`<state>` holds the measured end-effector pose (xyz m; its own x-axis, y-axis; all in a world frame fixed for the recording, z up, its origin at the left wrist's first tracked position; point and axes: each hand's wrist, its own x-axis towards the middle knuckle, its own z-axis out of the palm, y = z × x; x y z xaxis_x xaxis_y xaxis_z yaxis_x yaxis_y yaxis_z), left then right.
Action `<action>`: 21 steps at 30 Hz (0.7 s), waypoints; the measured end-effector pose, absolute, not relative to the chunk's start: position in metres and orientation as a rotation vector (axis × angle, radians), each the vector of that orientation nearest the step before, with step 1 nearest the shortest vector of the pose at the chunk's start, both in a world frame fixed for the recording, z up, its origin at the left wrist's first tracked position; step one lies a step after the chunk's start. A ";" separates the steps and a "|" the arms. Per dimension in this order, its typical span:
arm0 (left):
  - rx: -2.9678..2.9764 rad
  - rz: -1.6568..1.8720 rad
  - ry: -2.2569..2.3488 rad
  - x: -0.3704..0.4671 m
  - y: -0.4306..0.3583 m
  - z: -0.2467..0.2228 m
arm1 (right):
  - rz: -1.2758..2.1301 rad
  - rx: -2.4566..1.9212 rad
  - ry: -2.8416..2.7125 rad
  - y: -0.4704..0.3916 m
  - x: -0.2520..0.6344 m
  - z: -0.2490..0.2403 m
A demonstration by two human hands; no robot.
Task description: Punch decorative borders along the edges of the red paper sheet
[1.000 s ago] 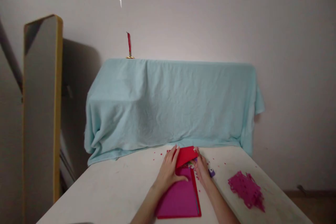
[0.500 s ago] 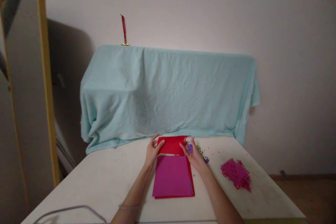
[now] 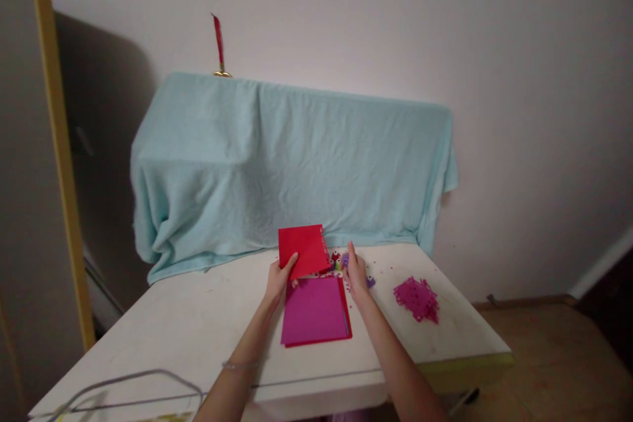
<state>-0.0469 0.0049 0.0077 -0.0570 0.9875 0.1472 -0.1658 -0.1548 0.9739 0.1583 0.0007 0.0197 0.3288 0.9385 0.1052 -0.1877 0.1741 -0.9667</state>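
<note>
My left hand (image 3: 279, 280) is closed on a red paper sheet (image 3: 301, 247), thumb on top, and holds it tilted up off the table. The sheet's right edge carries a row of small punched holes. My right hand (image 3: 357, 273) is curled round a small purple paper punch (image 3: 345, 260), thumb upward, just right of the sheet and apart from it. Below both hands lies a stack of magenta paper (image 3: 315, 313) with red sheets showing under it. More small punches, a green one (image 3: 338, 264) and a purple one (image 3: 370, 281), stand near my right hand among tiny paper bits.
A heap of punched magenta paper strips (image 3: 418, 299) lies on the right of the white table (image 3: 217, 316). Behind the table hangs a light blue cloth (image 3: 297, 158). A grey metal bar (image 3: 143, 374) curves at the front left. A yellow-framed mirror (image 3: 49, 79) stands at the left.
My left hand has lifted the red sheet off the table and tilted it. My right hand has moved away from the sheet's edge, with the purple punch. The view has shifted.
</note>
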 end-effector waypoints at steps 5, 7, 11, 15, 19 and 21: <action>1.163 1.484 1.024 -0.044 0.004 0.006 | 0.901 -1.017 -0.931 -0.011 0.154 -0.002; 1.165 1.490 1.023 -0.043 0.005 0.004 | 0.903 -1.021 -0.918 -0.011 0.160 -0.006; 1.139 1.493 1.047 -0.042 0.010 -0.002 | 1.050 -0.910 -0.774 -0.005 0.175 -0.008; 1.121 1.509 1.041 -0.043 0.014 -0.007 | 1.231 -0.706 -0.688 0.000 0.181 -0.010; 1.074 1.527 0.994 -0.045 0.014 -0.006 | 1.370 -0.569 -0.663 0.000 0.180 -0.012; 1.031 1.527 0.964 -0.044 0.014 -0.005 | 1.401 -0.555 -0.653 -0.001 0.179 -0.012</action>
<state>-0.0441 0.0135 -0.0051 -0.1216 0.9831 0.1367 -0.2994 -0.1676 0.9393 0.1788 -0.0005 -0.0123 0.0510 0.9949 0.0873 -0.7069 0.0977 -0.7006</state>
